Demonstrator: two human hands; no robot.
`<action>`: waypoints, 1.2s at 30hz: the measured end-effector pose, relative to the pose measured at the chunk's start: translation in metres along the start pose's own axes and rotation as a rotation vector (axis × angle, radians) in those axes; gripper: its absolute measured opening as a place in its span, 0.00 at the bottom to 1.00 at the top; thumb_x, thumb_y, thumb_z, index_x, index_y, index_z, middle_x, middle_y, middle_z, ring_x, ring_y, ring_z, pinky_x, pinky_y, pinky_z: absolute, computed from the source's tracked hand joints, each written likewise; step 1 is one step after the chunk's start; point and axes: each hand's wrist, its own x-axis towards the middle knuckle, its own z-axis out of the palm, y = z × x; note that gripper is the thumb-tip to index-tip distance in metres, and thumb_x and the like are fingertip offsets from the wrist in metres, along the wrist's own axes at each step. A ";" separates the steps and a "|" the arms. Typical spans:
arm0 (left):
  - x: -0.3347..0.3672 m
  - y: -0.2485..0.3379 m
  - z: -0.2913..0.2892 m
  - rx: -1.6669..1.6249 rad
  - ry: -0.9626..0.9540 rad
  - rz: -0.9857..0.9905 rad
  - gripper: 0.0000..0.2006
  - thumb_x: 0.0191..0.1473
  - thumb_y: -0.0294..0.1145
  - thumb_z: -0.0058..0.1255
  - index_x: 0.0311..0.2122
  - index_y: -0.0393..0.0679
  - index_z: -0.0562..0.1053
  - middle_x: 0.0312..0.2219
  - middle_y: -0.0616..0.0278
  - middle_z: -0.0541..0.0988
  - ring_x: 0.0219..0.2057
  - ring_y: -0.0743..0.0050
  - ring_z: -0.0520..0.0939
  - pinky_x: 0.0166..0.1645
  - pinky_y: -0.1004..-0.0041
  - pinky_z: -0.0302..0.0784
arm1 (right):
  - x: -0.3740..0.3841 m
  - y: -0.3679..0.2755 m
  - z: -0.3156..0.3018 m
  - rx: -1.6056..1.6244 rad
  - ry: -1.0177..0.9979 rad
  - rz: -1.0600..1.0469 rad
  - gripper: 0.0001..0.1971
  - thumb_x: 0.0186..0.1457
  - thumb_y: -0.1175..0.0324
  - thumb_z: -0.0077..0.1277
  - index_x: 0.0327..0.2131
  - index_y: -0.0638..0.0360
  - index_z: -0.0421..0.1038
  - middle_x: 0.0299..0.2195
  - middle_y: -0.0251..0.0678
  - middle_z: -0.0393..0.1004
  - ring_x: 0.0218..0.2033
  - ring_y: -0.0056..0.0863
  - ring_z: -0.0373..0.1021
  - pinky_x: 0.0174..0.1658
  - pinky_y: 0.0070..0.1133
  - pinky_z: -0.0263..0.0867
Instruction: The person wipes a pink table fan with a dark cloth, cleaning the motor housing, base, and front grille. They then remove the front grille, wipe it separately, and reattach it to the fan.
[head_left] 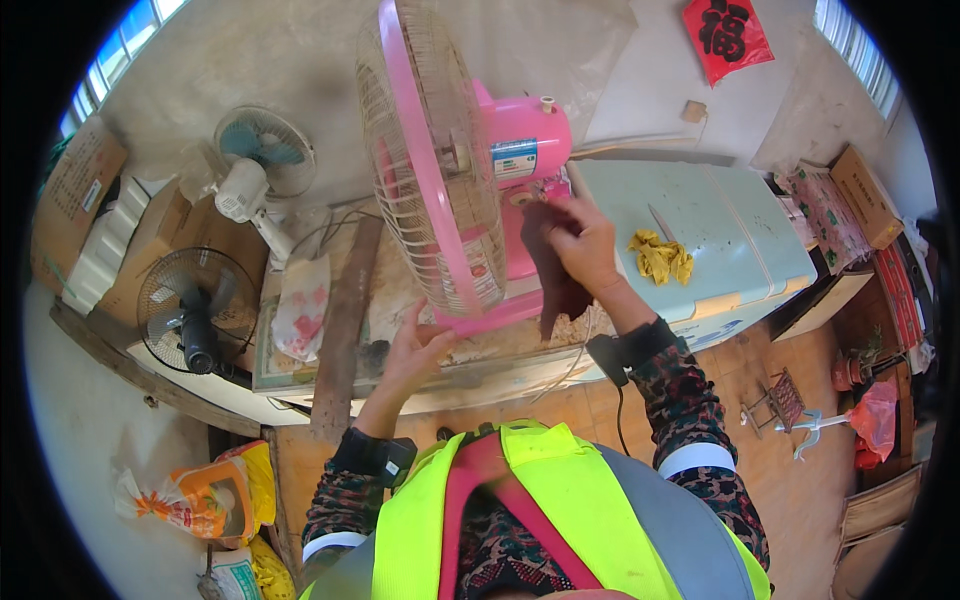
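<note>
A pink electric fan (540, 125) with a dusty wire cage stands on the cluttered table, its cage turned to the left. My left hand (405, 360) is at the left end of the fan's pink base, with thumb and fingers around its edge. In my right hand (588, 245) is a dark brown cloth (548, 265), bunched at the top and hanging down beside the fan's stand. The fingers are closed on the cloth near the neck, below the motor housing. Part of the stand is hidden behind the cloth.
A pale blue chest freezer (715, 205) stands to the right, with a crumpled yellow cloth (660, 258) and a knife (661, 222) on top. At left are a white fan (242, 190), a black fan (197, 315) and cardboard boxes (160, 235). A wooden plank (347, 330) crosses the table.
</note>
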 end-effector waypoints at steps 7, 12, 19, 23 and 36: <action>0.012 0.010 0.000 -0.041 -0.046 0.143 0.40 0.51 0.38 0.61 0.62 0.37 0.50 0.48 0.50 0.72 0.42 0.66 0.80 0.29 0.74 0.77 | 0.077 -0.053 0.003 -0.049 0.379 -0.571 0.26 0.41 0.69 0.66 0.48 0.50 0.72 0.47 0.43 0.71 0.44 0.43 0.70 0.47 0.32 0.68; 0.014 0.021 -0.002 0.010 0.031 0.136 0.27 0.51 0.38 0.62 0.50 0.32 0.67 0.44 0.54 0.75 0.41 0.69 0.79 0.29 0.74 0.78 | 0.024 -0.028 0.055 -0.163 0.266 -0.607 0.28 0.36 0.74 0.62 0.47 0.49 0.73 0.46 0.43 0.71 0.45 0.44 0.70 0.46 0.31 0.69; 0.013 0.021 -0.003 0.050 0.022 0.170 0.31 0.53 0.34 0.60 0.57 0.30 0.61 0.34 0.58 0.77 0.31 0.75 0.79 0.29 0.76 0.78 | -0.005 0.032 0.065 -0.142 0.178 -0.382 0.22 0.37 0.73 0.60 0.42 0.44 0.76 0.38 0.36 0.72 0.37 0.40 0.72 0.38 0.32 0.70; 0.017 0.021 -0.006 -0.036 0.089 0.231 0.18 0.53 0.32 0.60 0.46 0.31 0.74 0.31 0.59 0.78 0.27 0.73 0.80 0.31 0.76 0.78 | 0.018 0.016 0.014 -0.064 0.389 -0.583 0.21 0.39 0.72 0.60 0.42 0.46 0.75 0.40 0.38 0.73 0.39 0.42 0.72 0.40 0.32 0.71; 0.018 0.019 -0.014 0.115 0.037 0.167 0.34 0.52 0.29 0.56 0.63 0.39 0.57 0.53 0.51 0.70 0.42 0.71 0.78 0.34 0.76 0.76 | -0.046 0.095 0.062 0.307 0.110 0.180 0.10 0.49 0.72 0.59 0.38 0.55 0.79 0.33 0.34 0.77 0.36 0.29 0.74 0.42 0.24 0.70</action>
